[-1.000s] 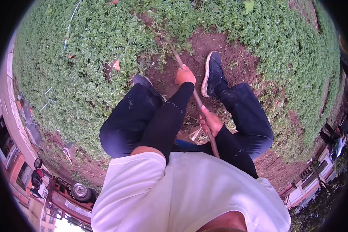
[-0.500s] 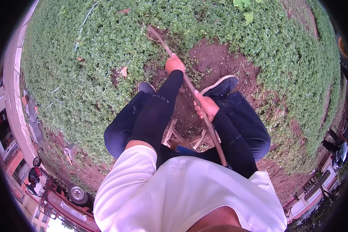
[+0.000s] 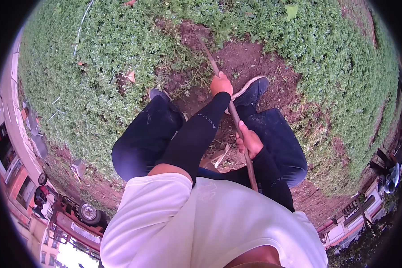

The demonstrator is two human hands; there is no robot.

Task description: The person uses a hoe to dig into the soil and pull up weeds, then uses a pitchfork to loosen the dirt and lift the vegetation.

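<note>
A long wooden tool handle (image 3: 235, 117) slants from beside my waist up to the bare soil (image 3: 254, 58) in front of me. My left hand (image 3: 221, 85) is wrapped round its upper part, with the arm stretched forward. Lower down, my right hand (image 3: 251, 140) grips the same handle near my right knee. The handle's far end reaches a strip of dug earth among loose, pulled-up plants (image 3: 187, 67). No tool head can be made out there. My right shoe (image 3: 254, 91) and left shoe (image 3: 160, 94) rest on the ground on either side of the handle.
Low green plants (image 3: 98, 98) cover the ground ahead and to both sides. Wooden pieces (image 3: 218, 156) show between my legs. At lower left are a red vehicle (image 3: 78, 230) and a person (image 3: 41, 196). Dark figures (image 3: 391, 172) stand at the far right.
Both hands have moved right and back toward my body with the handle. Its far end has shifted right, and more soil and loosened plants show near it.
</note>
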